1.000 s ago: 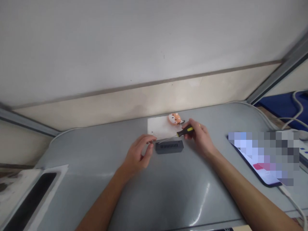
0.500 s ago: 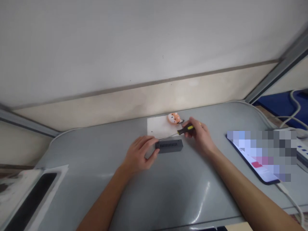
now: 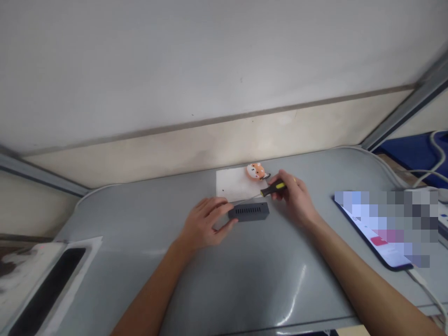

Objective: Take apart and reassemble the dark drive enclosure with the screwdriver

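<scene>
A dark grey box with a row of vent slots [image 3: 254,214] lies on the grey tabletop. My left hand [image 3: 207,221] grips its left end, thumb on the near side and fingers over the far side. My right hand [image 3: 292,192] is closed around the black and yellow handle of a screwdriver [image 3: 274,187]. The screwdriver slants down to the left, its thin shaft reaching the box's left end beside my left fingertips. The tip itself is hard to make out. Just behind the box is a white sheet [image 3: 231,183] with a small dark speck on it.
An orange and white animal-face case [image 3: 255,171] with a metal clip rests on the sheet's right part. At the right lies a lit phone [image 3: 380,242] with a white cable [image 3: 422,282]. A long black object [image 3: 49,289] lies on papers at left. A wall panel closes off the back.
The whole view has shifted slightly, so things appear a little further right. Both hands keep their hold on the box and the screwdriver.
</scene>
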{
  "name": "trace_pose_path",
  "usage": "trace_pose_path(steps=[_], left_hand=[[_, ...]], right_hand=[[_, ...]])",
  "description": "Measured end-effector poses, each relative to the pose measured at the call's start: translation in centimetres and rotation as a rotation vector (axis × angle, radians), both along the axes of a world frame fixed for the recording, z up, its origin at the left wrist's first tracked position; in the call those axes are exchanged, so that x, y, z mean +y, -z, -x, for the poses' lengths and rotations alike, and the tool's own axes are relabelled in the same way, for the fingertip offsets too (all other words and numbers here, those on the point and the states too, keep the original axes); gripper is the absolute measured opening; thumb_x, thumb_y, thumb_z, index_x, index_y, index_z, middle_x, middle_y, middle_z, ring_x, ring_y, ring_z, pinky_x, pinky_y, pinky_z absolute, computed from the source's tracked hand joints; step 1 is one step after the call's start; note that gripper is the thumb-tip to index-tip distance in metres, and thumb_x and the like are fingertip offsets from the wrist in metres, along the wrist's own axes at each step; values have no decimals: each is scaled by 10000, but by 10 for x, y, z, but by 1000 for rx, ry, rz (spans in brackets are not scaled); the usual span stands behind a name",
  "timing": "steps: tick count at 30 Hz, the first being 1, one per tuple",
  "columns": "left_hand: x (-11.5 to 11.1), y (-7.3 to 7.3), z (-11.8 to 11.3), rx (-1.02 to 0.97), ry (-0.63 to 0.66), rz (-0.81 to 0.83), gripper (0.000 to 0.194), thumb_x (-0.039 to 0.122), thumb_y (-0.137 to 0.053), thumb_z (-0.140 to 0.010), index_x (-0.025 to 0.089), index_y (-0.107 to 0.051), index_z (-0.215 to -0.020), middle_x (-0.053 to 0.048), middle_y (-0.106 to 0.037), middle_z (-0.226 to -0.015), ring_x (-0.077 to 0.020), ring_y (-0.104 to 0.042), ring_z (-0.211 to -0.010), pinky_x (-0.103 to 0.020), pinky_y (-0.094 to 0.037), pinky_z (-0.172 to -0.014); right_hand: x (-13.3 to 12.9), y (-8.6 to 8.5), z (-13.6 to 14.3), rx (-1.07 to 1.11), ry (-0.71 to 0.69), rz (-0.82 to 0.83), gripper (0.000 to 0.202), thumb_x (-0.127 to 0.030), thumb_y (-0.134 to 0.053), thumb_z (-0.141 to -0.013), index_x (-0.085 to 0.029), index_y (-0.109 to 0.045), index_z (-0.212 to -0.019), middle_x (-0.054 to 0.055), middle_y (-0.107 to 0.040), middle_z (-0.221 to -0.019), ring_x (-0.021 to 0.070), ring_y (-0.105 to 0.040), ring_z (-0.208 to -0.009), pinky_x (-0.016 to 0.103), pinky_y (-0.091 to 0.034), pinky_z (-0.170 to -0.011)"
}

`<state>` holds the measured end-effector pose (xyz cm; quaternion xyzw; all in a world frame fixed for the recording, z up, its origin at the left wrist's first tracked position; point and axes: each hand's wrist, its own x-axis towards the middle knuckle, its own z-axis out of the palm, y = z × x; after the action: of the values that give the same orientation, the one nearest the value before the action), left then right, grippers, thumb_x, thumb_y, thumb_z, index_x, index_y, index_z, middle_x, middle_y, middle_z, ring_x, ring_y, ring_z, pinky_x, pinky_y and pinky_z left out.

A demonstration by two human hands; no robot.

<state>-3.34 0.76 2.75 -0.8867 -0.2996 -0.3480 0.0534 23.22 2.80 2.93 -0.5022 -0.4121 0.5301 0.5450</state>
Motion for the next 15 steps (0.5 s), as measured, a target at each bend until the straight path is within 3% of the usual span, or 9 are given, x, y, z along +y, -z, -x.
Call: trace_pose_path(steps=[9, 15], left_hand=[[0, -5, -2, 1, 27, -16, 225, 235, -731, -906, 203, -638, -1108, -77, -778, -1006, -205, -748, -873, -344, -607, -817], [-6, -5, -9, -23, 77, -4, 161, 160, -699, -873, 196, -618, -1007, -58, -744, -871, -195, -710, -783, -332, -593, -729]], right_hand=[[3, 7, 2, 16, 58, -7, 455, -613, -569, -946, -205, -716, -811, 10, -621, -626, 133, -494, -557, 278, -365, -553], [-1, 14, 15, -149, -70, -20, 478, -665, -543, -952, -216, -703, -980, 5, -686, -783, 117, -470, -578, 258, -366, -564]])
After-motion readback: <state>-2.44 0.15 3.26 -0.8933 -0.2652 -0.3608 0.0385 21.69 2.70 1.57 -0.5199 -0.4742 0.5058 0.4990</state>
